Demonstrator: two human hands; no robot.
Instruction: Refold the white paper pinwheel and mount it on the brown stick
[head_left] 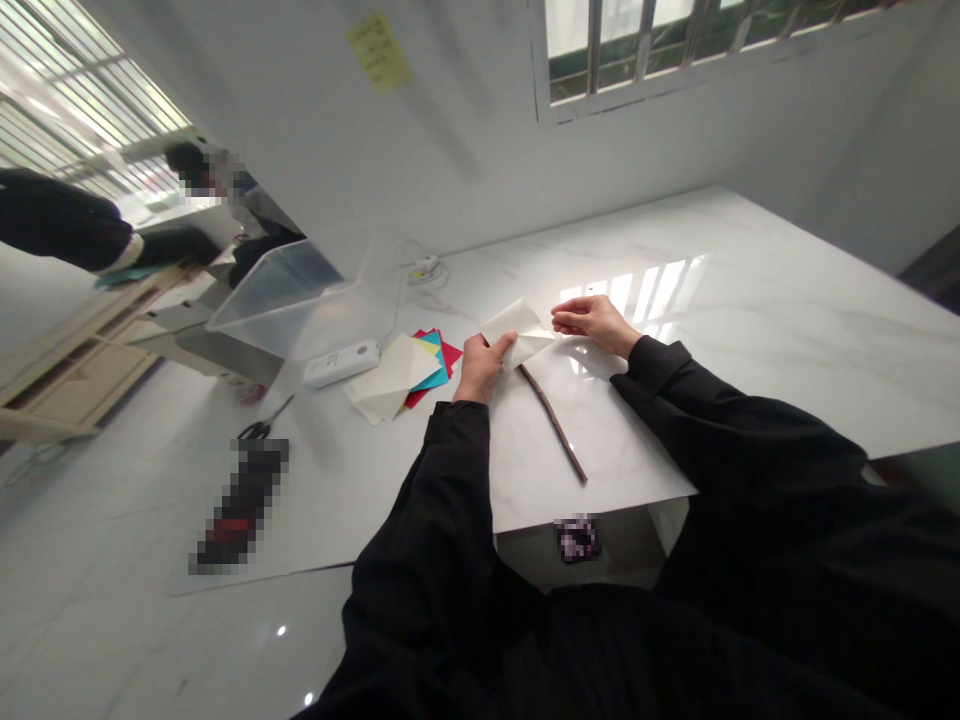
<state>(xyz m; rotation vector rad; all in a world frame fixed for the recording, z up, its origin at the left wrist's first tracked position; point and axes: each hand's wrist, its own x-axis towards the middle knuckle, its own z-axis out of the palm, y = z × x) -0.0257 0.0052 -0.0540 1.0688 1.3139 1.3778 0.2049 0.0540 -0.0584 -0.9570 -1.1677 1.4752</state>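
Note:
My left hand (482, 366) grips a cream sheet of paper (523, 328) by its lower left part, thumb on top. Creases show across the sheet, which is raised a little above the table. Just past its right corner is my right hand (597, 322), its fingers drawn together in a pinch; anything between the fingertips is too small to make out. A thin brown stick (553, 424) lies on the table below the paper, its upper end close under my left hand. To the left of that hand, cream, yellow, blue and red paper sheets (397, 376) lie in a fanned pile.
A white power strip (342, 364) lies by the pile, with a clear plastic bin (262, 315) behind it. Scissors (257, 429) and a pixelated dark item (244, 510) are at the left. A cable with a plug (426, 267) lies near the wall. Another person's dark sleeve (64, 220) shows far left.

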